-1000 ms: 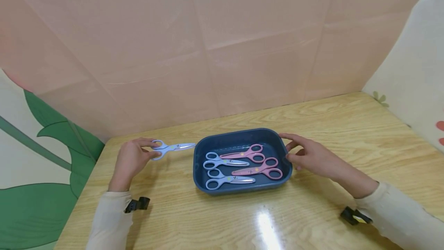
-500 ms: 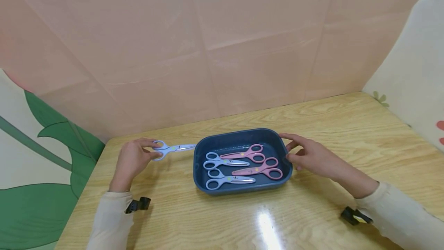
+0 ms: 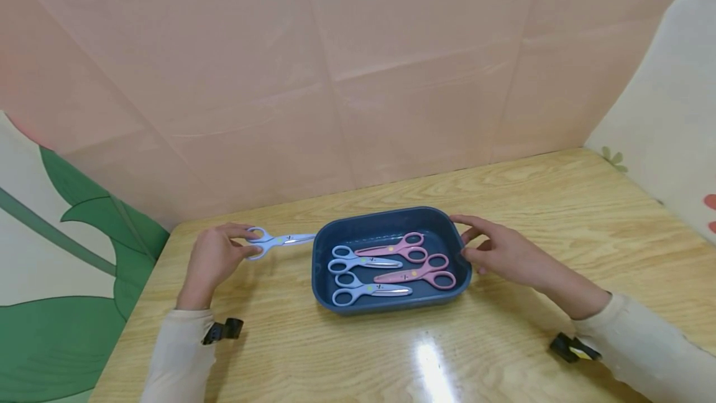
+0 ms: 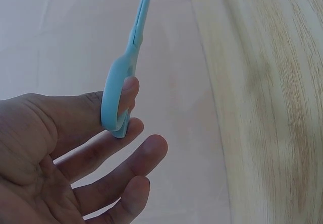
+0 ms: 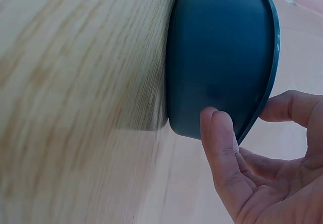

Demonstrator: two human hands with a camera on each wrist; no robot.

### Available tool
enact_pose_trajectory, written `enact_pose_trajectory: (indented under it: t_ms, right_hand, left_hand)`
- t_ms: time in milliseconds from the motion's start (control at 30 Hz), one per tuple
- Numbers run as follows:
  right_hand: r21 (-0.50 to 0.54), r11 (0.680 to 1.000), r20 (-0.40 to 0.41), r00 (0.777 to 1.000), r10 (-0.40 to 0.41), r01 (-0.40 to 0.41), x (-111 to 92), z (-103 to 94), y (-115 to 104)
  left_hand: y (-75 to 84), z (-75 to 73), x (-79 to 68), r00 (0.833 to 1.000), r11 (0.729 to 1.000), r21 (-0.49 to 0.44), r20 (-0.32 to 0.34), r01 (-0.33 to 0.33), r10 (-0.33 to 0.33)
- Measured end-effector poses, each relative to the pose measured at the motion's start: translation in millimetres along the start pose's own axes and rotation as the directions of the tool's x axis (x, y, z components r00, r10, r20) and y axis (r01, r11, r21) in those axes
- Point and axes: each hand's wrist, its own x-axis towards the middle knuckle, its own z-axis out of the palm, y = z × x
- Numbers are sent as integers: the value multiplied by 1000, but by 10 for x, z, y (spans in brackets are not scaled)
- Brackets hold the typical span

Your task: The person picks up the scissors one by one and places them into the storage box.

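My left hand (image 3: 215,257) pinches a pair of light blue scissors (image 3: 274,241) by its finger loops, left of the tray. Their blades point right and the tip overlaps the tray's left rim in the head view. In the left wrist view the thumb and a fingertip meet at the loop of the scissors (image 4: 112,90). My right hand (image 3: 503,254) holds the right end of a dark blue tray (image 3: 386,308), with fingertips against its outer wall (image 5: 217,57) and at its rim. Inside lie two blue scissors (image 3: 369,289) and two pink scissors (image 3: 414,274).
The tray stands on a wood-grain table (image 3: 313,359). A pinkish sheet (image 3: 358,92) hangs along the table's back edge. Printed leaves show on the panel (image 3: 61,341) at the left, and a pale panel (image 3: 671,104) is at the right.
The blue scissors in my left hand have tilted slightly and shifted a little right, so the tip reaches the tray's rim. My right hand and the tray stay put.
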Motion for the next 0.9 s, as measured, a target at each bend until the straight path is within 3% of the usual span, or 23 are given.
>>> enact_pose_trajectory:
  t_ms: [900]
  right_hand:
    - [-7, 1000, -5, 1000, 8, -8, -7, 2, -27]
  left_hand:
    - [16, -9, -2, 1000, 1000, 1, -8, -4, 4]
